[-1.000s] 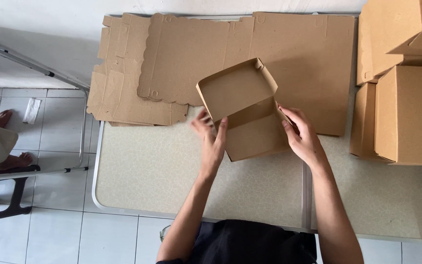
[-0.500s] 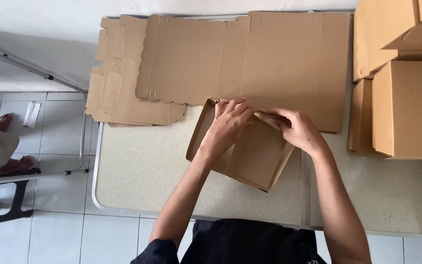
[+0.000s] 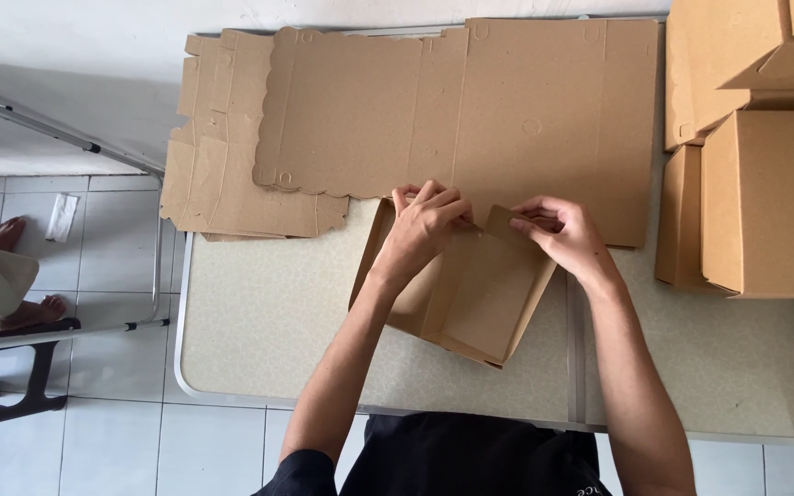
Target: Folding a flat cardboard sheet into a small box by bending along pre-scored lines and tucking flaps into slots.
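A half-folded brown cardboard box (image 3: 480, 298) lies open side up on the speckled table (image 3: 268, 321), in front of me. My left hand (image 3: 425, 230) presses on its far wall, fingers curled over the edge. My right hand (image 3: 562, 234) pinches a small cardboard flap at the box's far right corner. Both hands grip the same box.
Flat unfolded cardboard sheets (image 3: 470, 119) cover the far side of the table, with a second stack (image 3: 222, 174) overhanging the left edge. Finished closed boxes (image 3: 765, 193) are piled at the right. On the tiled floor at left, another person's feet (image 3: 20, 276) show beside a metal frame.
The box was held up tilted with its lid raised; it now lies flat on the table. Both hands moved to its far edge and fold a flap there.
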